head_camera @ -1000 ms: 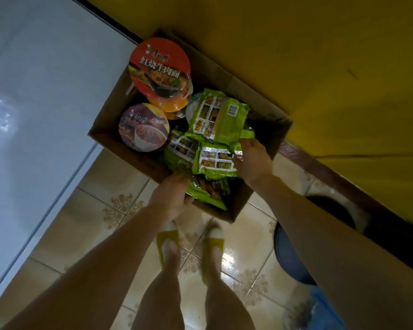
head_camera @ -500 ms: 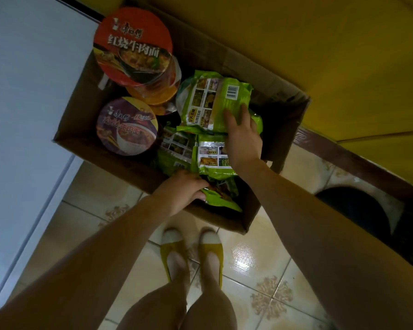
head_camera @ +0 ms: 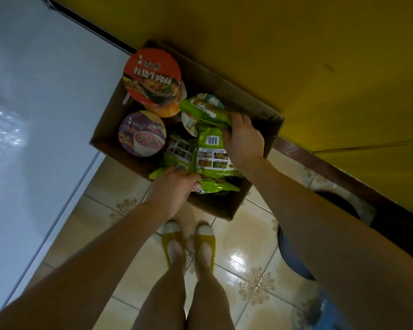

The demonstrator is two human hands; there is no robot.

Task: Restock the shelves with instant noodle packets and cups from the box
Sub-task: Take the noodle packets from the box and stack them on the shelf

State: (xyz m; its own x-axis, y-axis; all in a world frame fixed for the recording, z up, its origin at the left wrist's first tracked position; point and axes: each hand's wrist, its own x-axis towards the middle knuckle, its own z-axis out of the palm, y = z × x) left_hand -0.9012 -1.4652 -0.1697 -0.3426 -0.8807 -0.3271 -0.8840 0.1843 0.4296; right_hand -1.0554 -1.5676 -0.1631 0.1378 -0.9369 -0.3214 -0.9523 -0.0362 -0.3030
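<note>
Item: green noodle packets [head_camera: 212, 160], in cardboard box [head_camera: 224, 207] on floor [head_camera: 243, 236], beside cups [head_camera: 152, 76]. My right hand [head_camera: 244, 141] curls round one packet; left hand [head_camera: 174, 188] pinches another's edge. I judge them light, slippery film, brittle inside: hold sealed edges.

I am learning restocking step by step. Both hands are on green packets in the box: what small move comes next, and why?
Probably lift the green packets straight up out of the box: the left hand grips their near edge and the right hand grips the far end.
</note>
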